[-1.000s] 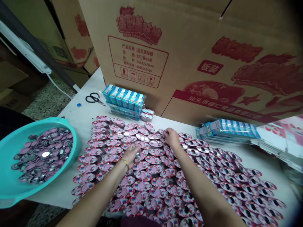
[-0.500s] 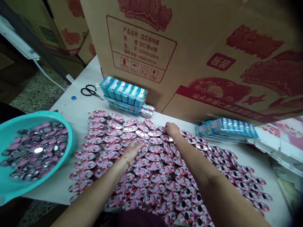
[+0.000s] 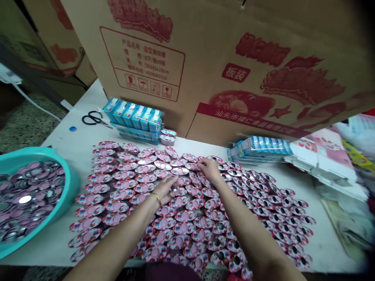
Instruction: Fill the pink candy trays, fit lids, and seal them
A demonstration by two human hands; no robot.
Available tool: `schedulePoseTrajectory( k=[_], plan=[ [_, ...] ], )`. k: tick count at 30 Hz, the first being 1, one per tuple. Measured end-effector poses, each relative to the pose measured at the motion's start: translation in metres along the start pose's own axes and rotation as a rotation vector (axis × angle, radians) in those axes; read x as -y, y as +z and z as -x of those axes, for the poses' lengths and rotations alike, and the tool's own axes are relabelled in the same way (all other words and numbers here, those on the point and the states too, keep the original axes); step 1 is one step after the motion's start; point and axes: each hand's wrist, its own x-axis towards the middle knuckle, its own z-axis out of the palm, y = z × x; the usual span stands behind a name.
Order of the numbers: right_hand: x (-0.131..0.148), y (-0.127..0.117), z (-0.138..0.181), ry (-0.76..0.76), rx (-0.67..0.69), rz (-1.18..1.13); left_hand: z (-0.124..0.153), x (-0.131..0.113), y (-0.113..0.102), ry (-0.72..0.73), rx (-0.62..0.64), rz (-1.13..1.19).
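Note:
A wide spread of overlapping pink printed oval pieces point(image 3: 181, 210) covers the white table point(image 3: 52, 242). My left hand point(image 3: 167, 190), with a gold bracelet at the wrist, rests on the middle of the spread with fingers curled around small silvery discs point(image 3: 174, 189). My right hand point(image 3: 208, 169) lies at the far edge of the spread, its fingers pinched on one oval piece. A teal basin point(image 3: 68, 185) at the left holds many pink and silver round discs point(image 3: 26, 199).
Large printed cardboard boxes point(image 3: 222, 58) stand along the back of the table. Two packs of blue small boxes point(image 3: 133, 117) point(image 3: 260, 147) lie in front of them. Black scissors point(image 3: 91, 118) and a blue cap point(image 3: 72, 128) lie at back left. Pink packaging point(image 3: 325, 156) sits at right.
The view has shifted right, so everything sits further left in the picture. My right hand has drawn slightly back over the far edge of the spread. My left hand stays in the middle.

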Motion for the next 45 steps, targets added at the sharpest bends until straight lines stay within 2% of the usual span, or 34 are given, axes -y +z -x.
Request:
schedulePoseTrajectory(
  k=[2,6,10,13,17,19,23,24,26,32,35,37,39,40,42,45],
  plan=[
    [-0.019,-0.019,-0.015,0.048,-0.111,0.232,0.001,-0.001,0.0,-0.012,0.021,0.073],
    [-0.033,-0.026,-0.045,0.177,-0.018,0.443,0.005,-0.004,0.0,-0.024,0.022,0.13],
    [-0.037,-0.016,-0.068,0.243,0.058,0.505,0.008,-0.005,0.001,-0.033,0.053,0.177],
    [-0.042,-0.016,-0.07,0.252,0.024,0.471,0.008,-0.007,0.003,-0.033,0.081,0.248],
    [-0.03,-0.008,-0.029,0.17,-0.123,0.362,0.004,-0.009,0.006,-0.103,0.06,0.392],
    [-0.014,0.005,0.004,0.054,-0.123,0.26,0.001,-0.007,0.008,-0.146,0.054,0.47],
    [0.016,0.033,0.061,-0.406,0.054,-0.221,-0.005,0.005,0.016,-0.115,0.047,0.452],
    [0.02,0.037,0.068,-0.473,0.091,-0.305,-0.005,0.009,0.018,-0.103,0.044,0.415],
    [0.024,0.04,0.077,-0.503,0.128,-0.366,-0.006,0.017,0.023,-0.105,0.045,0.349],
    [0.012,0.031,0.09,-0.385,0.092,-0.439,-0.006,0.029,0.033,-0.081,0.096,0.243],
    [-0.011,0.016,0.077,-0.22,0.026,-0.446,-0.003,0.027,0.036,-0.046,0.046,0.207],
    [-0.029,0.0,0.058,-0.072,-0.083,-0.293,0.0,0.025,0.036,-0.028,0.008,0.191],
    [-0.045,-0.015,0.033,0.063,-0.153,-0.003,0.005,0.024,0.034,-0.019,-0.003,0.194],
    [-0.051,-0.021,0.022,0.114,-0.144,0.154,0.007,0.025,0.033,-0.019,-0.001,0.195],
    [-0.056,-0.027,0.001,0.201,-0.044,0.418,0.01,0.026,0.029,-0.023,-0.002,0.194],
    [-0.054,-0.025,-0.019,0.267,0.112,0.593,0.012,0.026,0.025,-0.028,-0.021,0.195]
  ],
)
